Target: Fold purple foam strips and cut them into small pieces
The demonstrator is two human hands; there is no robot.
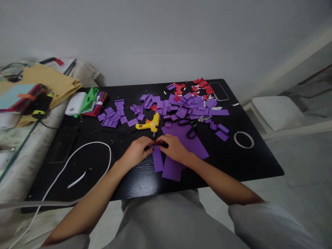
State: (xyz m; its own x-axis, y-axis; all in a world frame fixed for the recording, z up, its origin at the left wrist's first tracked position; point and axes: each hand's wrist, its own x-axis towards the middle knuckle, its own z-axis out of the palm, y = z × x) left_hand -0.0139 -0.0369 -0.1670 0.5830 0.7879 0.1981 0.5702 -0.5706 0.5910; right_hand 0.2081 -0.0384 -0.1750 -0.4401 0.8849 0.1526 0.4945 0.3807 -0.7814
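Note:
Both my left hand (140,150) and my right hand (172,147) pinch a purple paper strip (157,160) by its far end, fingertips close together. The strip hangs down toward the table's near edge. Beneath my right hand and wrist lie larger purple paper sheets (193,143), partly hidden by them. Just beyond my fingers rests a yellow glue gun (149,123), its nozzle pointing toward me. Black-handled scissors (190,128) lie partly on the purple sheet, right of the glue gun. What my fingertips do to the strip's end is too small to make out.
Folded purple paper pieces (192,105) spread across the back of the black table (249,162), with red paper scraps (203,86) behind. A white cable (85,143) loops at left. A tape ring (243,139) lies right. Green paper (90,100) and a phone (62,143) are left.

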